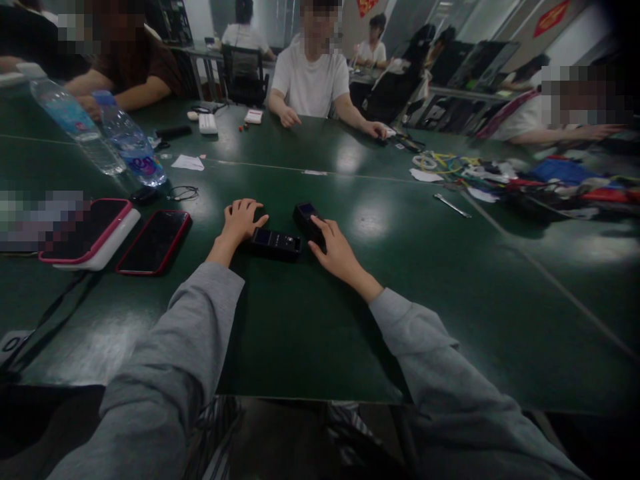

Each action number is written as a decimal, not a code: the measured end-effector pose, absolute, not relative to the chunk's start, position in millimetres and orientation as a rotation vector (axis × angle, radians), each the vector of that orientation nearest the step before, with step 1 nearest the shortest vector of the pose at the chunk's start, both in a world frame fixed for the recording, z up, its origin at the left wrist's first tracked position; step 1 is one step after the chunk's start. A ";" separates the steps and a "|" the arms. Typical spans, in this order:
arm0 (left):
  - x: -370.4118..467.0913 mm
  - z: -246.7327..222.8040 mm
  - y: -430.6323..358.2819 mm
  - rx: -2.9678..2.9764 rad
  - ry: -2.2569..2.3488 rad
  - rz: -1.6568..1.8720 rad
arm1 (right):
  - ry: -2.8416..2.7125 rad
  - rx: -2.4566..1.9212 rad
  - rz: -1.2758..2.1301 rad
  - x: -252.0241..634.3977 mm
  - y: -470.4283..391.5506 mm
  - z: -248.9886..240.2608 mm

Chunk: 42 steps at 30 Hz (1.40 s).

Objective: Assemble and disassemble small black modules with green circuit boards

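Observation:
Two black box-shaped handheld devices lie close together on the dark green table. The nearer device [277,244] lies crosswise, with a small dark screen and little buttons facing up. My left hand [241,220] rests at its left end, fingers spread and thumb stretched out; whether it touches the device is hard to tell. The second device [303,215] is set at a slant, its far end showing a dark screen. Over its near end lies my right hand [336,248], fingers on top and thumb along the near side, hiding part of it.
On the left are a red-edged phone [155,243], a pink-cased phone [86,230] on a white item, and two water bottles [131,143]. A wrench [451,205] and a pile of cables [560,180] lie right. Across the table sits a person in a white shirt [313,77].

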<state>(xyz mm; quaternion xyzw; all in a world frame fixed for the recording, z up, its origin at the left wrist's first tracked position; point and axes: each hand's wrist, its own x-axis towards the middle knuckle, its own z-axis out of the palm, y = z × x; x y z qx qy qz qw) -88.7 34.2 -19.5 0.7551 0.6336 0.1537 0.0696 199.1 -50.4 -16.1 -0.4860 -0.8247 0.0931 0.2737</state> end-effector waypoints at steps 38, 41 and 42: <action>-89.2 -18.9 35.1 2.278 1.915 0.439 | -2.206 -1.392 0.258 196.4 -53.5 -12.2; -89.0 -18.6 34.2 2.278 1.913 0.441 | -2.207 -1.387 0.256 196.5 -52.9 -13.1; -88.8 -18.6 33.8 2.278 1.916 0.443 | -2.208 -1.384 0.255 196.6 -52.7 -13.3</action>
